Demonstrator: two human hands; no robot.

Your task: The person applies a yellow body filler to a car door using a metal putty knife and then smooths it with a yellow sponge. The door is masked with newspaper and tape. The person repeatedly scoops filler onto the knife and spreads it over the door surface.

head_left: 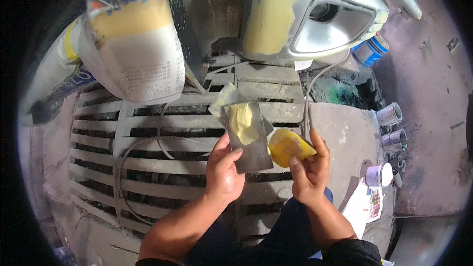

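Observation:
My left hand (224, 170) is closed on the lower left edge of a dark flat plate (256, 155), its thumb lying over the near side. A thick dab of pale yellow filler paste (242, 123) sits on the plate's upper part. Between the thumb and fingers of my right hand (311, 175) is a yellow flexible spreader (288, 148), smeared with pale paste. Its left edge is close beside the plate; whether they touch I cannot tell. Ahead stands a silver body part (340, 29) with a recessed lamp opening and a broad patch of yellow filler (278, 12).
At the upper left hangs a part wrapped in printed paper (143, 59) and tape. Slatted floor grating (167, 172) lies below my hands, with a hose (123, 167) across it. On the right are a blue can (369, 49), several paint tins (389, 114) and printed sheets (363, 204).

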